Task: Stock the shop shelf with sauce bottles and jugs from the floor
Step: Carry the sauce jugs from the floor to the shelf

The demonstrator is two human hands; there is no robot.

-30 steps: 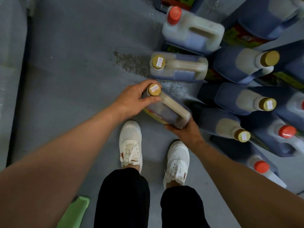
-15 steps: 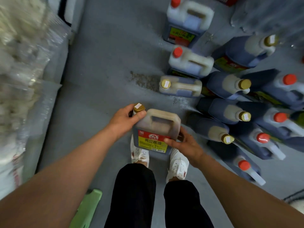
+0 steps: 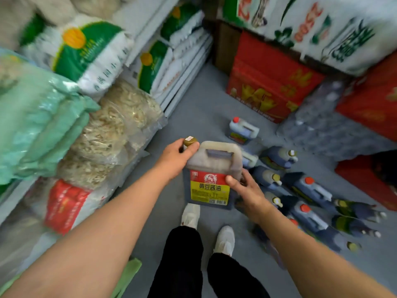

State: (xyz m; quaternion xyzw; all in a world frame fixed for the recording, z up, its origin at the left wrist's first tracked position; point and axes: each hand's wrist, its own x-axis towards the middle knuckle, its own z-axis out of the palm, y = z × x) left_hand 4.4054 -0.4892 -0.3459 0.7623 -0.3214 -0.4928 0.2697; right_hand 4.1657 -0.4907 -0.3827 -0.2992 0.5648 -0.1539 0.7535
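Note:
I hold a dark soy sauce jug (image 3: 211,168) with a gold cap and a red and yellow label upright in front of me, above my feet. My left hand (image 3: 175,159) grips its neck just under the cap. My right hand (image 3: 247,190) holds the jug's right side, thumb on the label. Several more dark jugs (image 3: 309,190) with red or gold caps lie and stand on the grey floor to the right. One red-capped jug (image 3: 242,130) stands alone farther back.
Shelves on the left hold white and green sacks (image 3: 86,52) and clear bags of dried goods (image 3: 116,130). Red cartons (image 3: 268,82) and a shrink-wrapped pack of bottles (image 3: 322,125) stand at the back right. A green object (image 3: 129,274) lies by my left leg.
The jug has come up off the floor and turned upright, label facing me. My view has lifted from the floor toward the shelves and cartons.

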